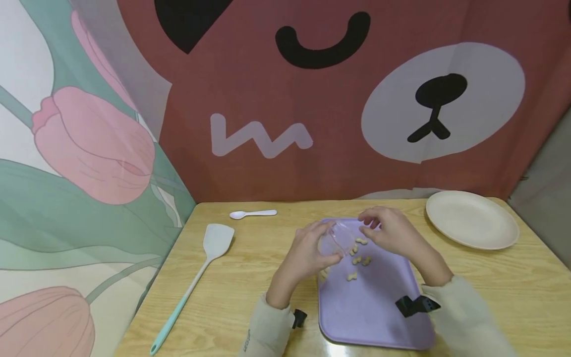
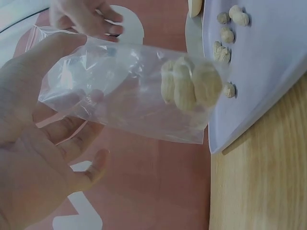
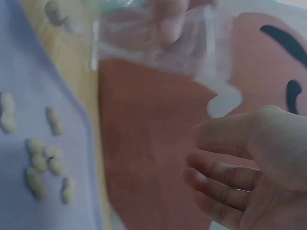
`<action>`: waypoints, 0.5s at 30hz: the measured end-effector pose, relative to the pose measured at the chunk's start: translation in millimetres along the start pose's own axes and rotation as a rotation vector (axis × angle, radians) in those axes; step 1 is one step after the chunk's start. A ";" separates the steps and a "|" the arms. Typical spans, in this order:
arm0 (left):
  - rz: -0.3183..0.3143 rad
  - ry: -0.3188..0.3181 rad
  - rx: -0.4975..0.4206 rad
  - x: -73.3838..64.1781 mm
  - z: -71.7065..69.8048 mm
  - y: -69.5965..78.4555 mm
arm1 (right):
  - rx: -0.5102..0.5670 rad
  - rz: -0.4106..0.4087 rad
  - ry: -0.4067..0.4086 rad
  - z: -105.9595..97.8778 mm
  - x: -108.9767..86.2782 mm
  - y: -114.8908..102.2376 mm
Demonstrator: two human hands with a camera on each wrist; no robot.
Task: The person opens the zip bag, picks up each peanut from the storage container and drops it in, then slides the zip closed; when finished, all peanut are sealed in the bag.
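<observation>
My left hand pinches a clear plastic zip bag near its mouth, above the far part of the purple tray. Several unshelled peanuts lie in the bag's bottom end, as the left wrist view shows. More loose peanuts are scattered on the tray beneath. To the right of the bag is my right hand, apart from it, with loosely bent fingers that hold nothing.
On the table's left lies a white spatula with a turquoise handle. A small white spoon rests near the back edge. At the back right sits a cream plate. Printed cloth hangs behind the table.
</observation>
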State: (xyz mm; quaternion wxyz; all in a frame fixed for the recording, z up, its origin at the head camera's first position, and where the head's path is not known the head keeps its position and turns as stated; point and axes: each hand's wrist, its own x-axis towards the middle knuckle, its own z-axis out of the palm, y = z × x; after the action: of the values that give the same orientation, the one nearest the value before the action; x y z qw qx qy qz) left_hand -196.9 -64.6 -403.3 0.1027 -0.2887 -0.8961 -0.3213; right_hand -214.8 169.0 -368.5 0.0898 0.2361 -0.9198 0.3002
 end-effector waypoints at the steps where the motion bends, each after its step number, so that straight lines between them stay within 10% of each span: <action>1: 0.001 -0.002 0.007 0.6 0.1 -0.2 | -0.001 0.013 -0.002 2.1 1.1 4.2; 15: -0.016 -0.003 0.003 0.6 0.6 -1.4 | -0.011 0.129 -0.065 51.9 8.1 67.8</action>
State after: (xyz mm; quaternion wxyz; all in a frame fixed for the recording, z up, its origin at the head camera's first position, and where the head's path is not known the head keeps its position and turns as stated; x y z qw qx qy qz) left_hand -198.3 -64.8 -404.2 0.0991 -0.2820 -0.8990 -0.3201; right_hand -256.2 183.1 -442.2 0.0416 0.1856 -0.9372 0.2922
